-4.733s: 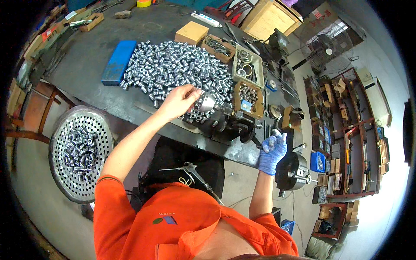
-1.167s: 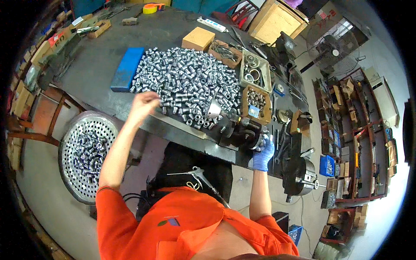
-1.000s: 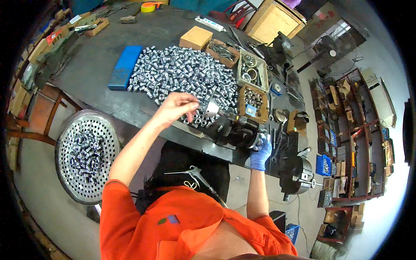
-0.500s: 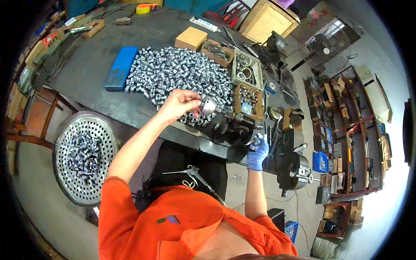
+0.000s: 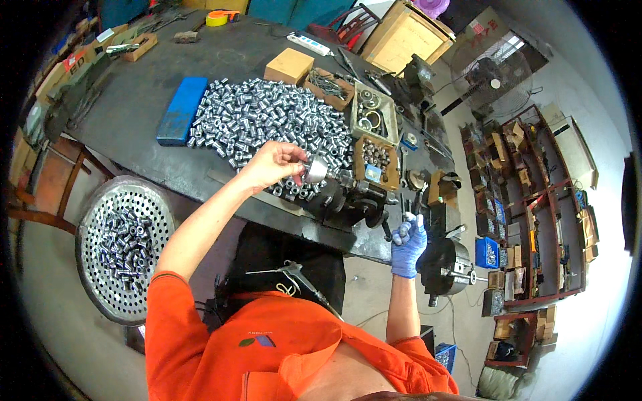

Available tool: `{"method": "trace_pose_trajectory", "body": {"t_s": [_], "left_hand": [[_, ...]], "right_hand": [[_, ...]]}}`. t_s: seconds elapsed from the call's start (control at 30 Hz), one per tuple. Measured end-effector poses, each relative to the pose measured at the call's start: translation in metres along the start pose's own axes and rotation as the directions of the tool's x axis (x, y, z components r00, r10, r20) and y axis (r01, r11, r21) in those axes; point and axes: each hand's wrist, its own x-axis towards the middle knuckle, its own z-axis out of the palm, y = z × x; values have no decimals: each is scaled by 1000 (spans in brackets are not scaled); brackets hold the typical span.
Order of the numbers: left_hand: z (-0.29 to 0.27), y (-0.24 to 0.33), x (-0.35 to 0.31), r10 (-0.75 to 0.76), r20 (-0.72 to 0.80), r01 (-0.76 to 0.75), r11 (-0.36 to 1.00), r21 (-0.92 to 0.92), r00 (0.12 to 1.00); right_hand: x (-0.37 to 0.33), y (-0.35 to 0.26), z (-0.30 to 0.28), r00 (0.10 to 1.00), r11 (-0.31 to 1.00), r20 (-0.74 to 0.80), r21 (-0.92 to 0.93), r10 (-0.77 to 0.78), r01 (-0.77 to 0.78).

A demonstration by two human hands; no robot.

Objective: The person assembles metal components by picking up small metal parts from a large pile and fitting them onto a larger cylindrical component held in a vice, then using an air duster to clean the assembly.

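My bare left hand (image 5: 273,165) is closed in a pinch at the front of a silver drill chuck (image 5: 315,168). Whatever sits between those fingertips is hidden. The chuck belongs to a dark bench machine (image 5: 358,199) at the table's near edge. My right hand (image 5: 408,246), in a blue-grey glove, has its fingers curled to the right of the machine's black crank handle (image 5: 386,228); what they hold, if anything, cannot be made out. Behind my left hand spreads a large pile of shiny metal sleeves (image 5: 267,117).
A perforated round metal stool (image 5: 160,220) at the left carries more sleeves. Along the pile stand a blue box (image 5: 184,110), a yellowish block (image 5: 289,65) and a carton of small parts (image 5: 358,164). A second chuck machine (image 5: 447,267) is right of my gloved hand.
My right hand has moved right, off the crank area, and the crank handle now points down toward me. My left hand stays at the chuck. The whole view has shifted slightly.
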Motion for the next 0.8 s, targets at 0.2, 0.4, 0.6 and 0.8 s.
{"method": "trace_pose_trajectory", "body": {"t_s": [0.2, 0.4, 0.6, 0.8], "left_hand": [[0, 3, 3, -30, -10, 30, 1000, 6, 999], [3, -3, -1, -52, -74, 48, 998, -50, 996], [8, 2, -1, -45, -83, 46, 999, 10, 995], [8, 2, -3, 74, -42, -70, 994, 89, 996]], "right_hand": [[12, -10, 7, 998, 1000, 66, 13, -20, 19], [6, 1, -4, 1000, 1000, 23, 3, -2, 2], [7, 0, -2, 1000, 999, 17, 39, 4, -5], [32, -19, 15, 998, 999, 53, 44, -32, 30]]}}
